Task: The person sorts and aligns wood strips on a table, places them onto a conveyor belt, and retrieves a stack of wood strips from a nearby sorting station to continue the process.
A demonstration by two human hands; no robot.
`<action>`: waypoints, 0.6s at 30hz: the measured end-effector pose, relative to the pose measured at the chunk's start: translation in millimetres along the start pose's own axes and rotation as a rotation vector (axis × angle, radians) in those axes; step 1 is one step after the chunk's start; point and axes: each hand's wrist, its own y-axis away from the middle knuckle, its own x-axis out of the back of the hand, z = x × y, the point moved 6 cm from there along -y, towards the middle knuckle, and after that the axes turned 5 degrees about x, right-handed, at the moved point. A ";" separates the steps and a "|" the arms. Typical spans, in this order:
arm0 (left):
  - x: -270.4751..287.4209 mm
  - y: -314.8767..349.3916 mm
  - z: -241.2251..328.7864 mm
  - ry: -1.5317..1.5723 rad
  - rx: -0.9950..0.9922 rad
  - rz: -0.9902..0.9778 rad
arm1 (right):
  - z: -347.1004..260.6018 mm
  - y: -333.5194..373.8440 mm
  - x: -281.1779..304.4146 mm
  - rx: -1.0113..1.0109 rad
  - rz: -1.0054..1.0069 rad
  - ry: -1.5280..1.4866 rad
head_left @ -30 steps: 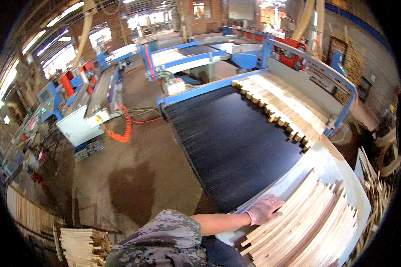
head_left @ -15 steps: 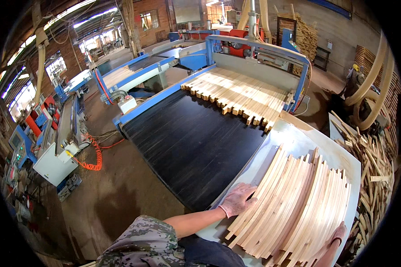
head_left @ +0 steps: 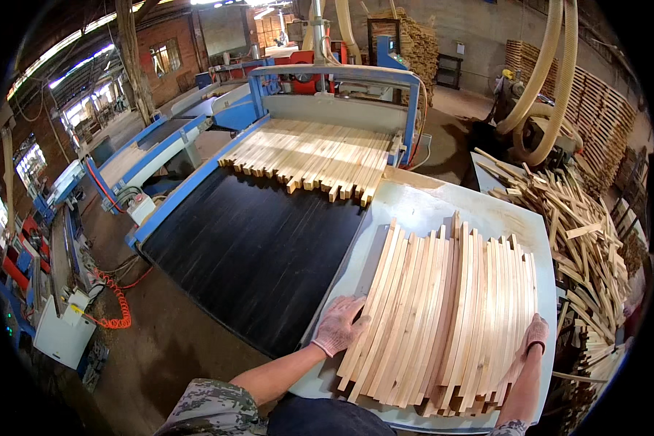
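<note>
A broad row of pale wooden strips lies side by side on a smooth, light metal table, with its ends uneven. My left hand, in a knit glove, rests against the row's left edge with its fingers apart. At the opposite edge, my right hand, also gloved, is bent round the outermost strips; its fingertips are partly hidden. Left of the table runs a black conveyor belt. More wooden strips are lined up on its far part, under a blue machine frame.
A heap of loose offcuts lies right of the table. Beige flexible hoses hang behind it. At the left stand another machine and a coiled orange air hose. Stacked timber lines the back right.
My view has turned right, so everything sits farther left. My right hand shows more fully on the row's right edge. The far strips keep about the same place on the belt.
</note>
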 end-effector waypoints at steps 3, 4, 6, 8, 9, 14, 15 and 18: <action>0.4 2.8 -3.1 0.035 -0.009 0.005 | -25.4 22.1 -0.1 -0.018 -0.113 -0.228; -3.2 1.0 -0.4 0.040 -0.037 0.004 | -4.3 12.4 -0.1 -0.027 -0.089 -0.336; -5.1 0.9 -3.4 0.065 -0.029 -0.021 | -4.3 12.8 -3.5 -0.014 -0.136 -0.417; -2.6 -0.5 3.3 0.055 -0.026 -0.042 | -0.6 19.7 -9.9 -0.092 -0.192 -0.708; -7.9 6.0 -9.5 0.032 0.051 -0.105 | -30.6 44.4 -30.3 -0.138 -0.261 -0.937; -6.8 4.8 -6.5 0.025 0.042 -0.046 | -28.4 70.5 -31.8 -0.158 -0.390 -1.140; -5.2 4.9 -5.3 0.028 0.049 -0.047 | -26.7 76.3 -34.3 -0.162 -0.400 -1.143; 2.5 4.4 1.2 0.056 0.084 -0.088 | -22.2 92.9 -40.0 -0.171 -0.425 -1.117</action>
